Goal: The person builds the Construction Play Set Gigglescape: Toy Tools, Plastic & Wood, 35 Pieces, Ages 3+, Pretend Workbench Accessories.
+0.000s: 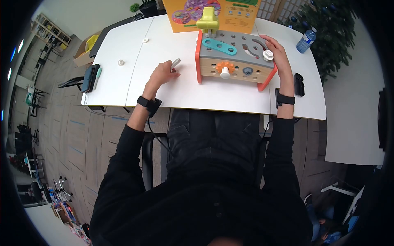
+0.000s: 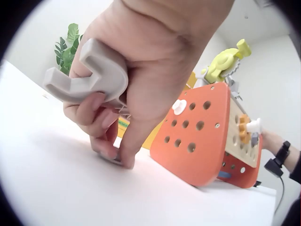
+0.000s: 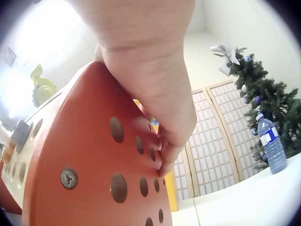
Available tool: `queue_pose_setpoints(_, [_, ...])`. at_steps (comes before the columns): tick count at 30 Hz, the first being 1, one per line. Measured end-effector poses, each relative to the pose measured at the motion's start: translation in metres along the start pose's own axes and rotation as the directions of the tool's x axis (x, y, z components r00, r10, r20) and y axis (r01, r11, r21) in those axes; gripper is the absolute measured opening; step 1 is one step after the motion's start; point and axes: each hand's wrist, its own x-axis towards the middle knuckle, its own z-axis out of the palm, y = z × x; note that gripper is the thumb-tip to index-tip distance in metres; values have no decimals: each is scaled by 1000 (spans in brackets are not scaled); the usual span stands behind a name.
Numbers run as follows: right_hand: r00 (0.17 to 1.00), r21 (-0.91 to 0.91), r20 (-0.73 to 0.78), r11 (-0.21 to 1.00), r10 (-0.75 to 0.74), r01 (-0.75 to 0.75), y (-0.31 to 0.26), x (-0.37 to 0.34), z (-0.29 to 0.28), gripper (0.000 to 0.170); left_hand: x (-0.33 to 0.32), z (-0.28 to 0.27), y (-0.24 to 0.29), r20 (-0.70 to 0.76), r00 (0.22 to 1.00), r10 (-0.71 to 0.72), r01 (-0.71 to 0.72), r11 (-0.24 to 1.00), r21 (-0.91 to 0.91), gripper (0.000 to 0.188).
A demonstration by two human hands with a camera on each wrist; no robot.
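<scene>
My left hand [image 1: 163, 74] grips a grey toy wrench [image 2: 101, 75], its open-ended head sticking out past the curled fingers. The thumb and a fingertip of that hand come together at the white tabletop, over a small grey piece [image 2: 111, 160] mostly hidden beneath them. To the right stands a toy workbench [image 1: 236, 61] with a grey top and orange-red side panels. My right hand [image 1: 277, 55] holds its right end, fingers bent over the panel's back edge [image 3: 162, 165]. On its front are an orange gear [image 1: 225, 67] with a white peg and a grey nut [image 1: 248, 71].
A yellow-green toy saw [image 1: 208, 18] and a teal strip [image 1: 219, 46] are on the bench top. Behind it stands an orange box [image 1: 176, 10]. White pieces [image 1: 120, 62] lie at left; a water bottle [image 1: 306, 40] and black case [image 1: 299, 84] stand or lie at right.
</scene>
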Motion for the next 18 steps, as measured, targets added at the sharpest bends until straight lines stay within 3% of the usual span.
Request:
queue_pose_setpoints(2, [1000, 0, 0, 1000, -21, 21, 5, 3, -2, 28, -13, -24, 28, 191, 970, -152, 147, 988, 36, 35])
queue_pose_setpoints(3, [998, -61, -51, 997, -47, 44, 8, 4, -3, 27, -19, -32, 36, 192, 970, -150, 146, 989, 35, 35])
queue_pose_setpoints(5, [992, -123, -100, 991, -73, 60, 10, 3, -4, 26, -31, -44, 50, 341, 939, -39, 44, 999, -9, 33])
queue_pose_setpoints(6, [951, -258, -203, 950, -232, 176, 11, 2, -4, 25, -38, -47, 55, 343, 938, -40, 46, 999, -10, 33])
queue_pose_setpoints(7, [877, -400, -277, 877, -393, 267, 11, 0, -4, 24, -46, -48, 62, 476, 873, 106, -50, 991, -128, 32])
queue_pose_setpoints(8, [878, -402, -274, 876, -392, 265, -2, -8, 1, 24, -52, -49, 71, 577, 775, 257, -126, 958, -257, 31])
queue_pose_setpoints(10, [780, -468, -429, 851, -456, 240, -29, -31, 12, 18, -63, -46, 98, 604, 674, 425, -406, 897, -178, 31])
queue_pose_setpoints(12, [759, -449, -463, 860, -457, 244, -51, -51, 21, 15, -69, -33, 118, 645, 638, 421, -380, 901, -211, 30])
queue_pose_setpoints(14, [739, -430, -498, 869, -455, 245, -67, -73, 31, 11, -68, -11, 128, 607, 670, 429, -439, 887, -142, 29])
queue_pose_setpoints(15, [824, -383, -391, 887, -410, 259, -74, -84, 35, 10, -66, -2, 134, 607, 669, 429, -439, 887, -143, 29])
queue_pose_setpoints(16, [891, -334, -273, 904, -362, 265, -78, -95, 38, 9, -64, 6, 141, 563, 725, 398, -438, 896, -69, 31])
queue_pose_setpoints(17, [960, -350, -136, 918, -245, 185, -80, -107, 40, 10, -62, 14, 147, 512, 776, 369, -432, 902, 5, 32])
queue_pose_setpoints(18, [993, -376, 2, 921, -114, 107, -81, -116, 41, 11, -58, 26, 148, 512, 774, 372, -435, 901, 4, 32])
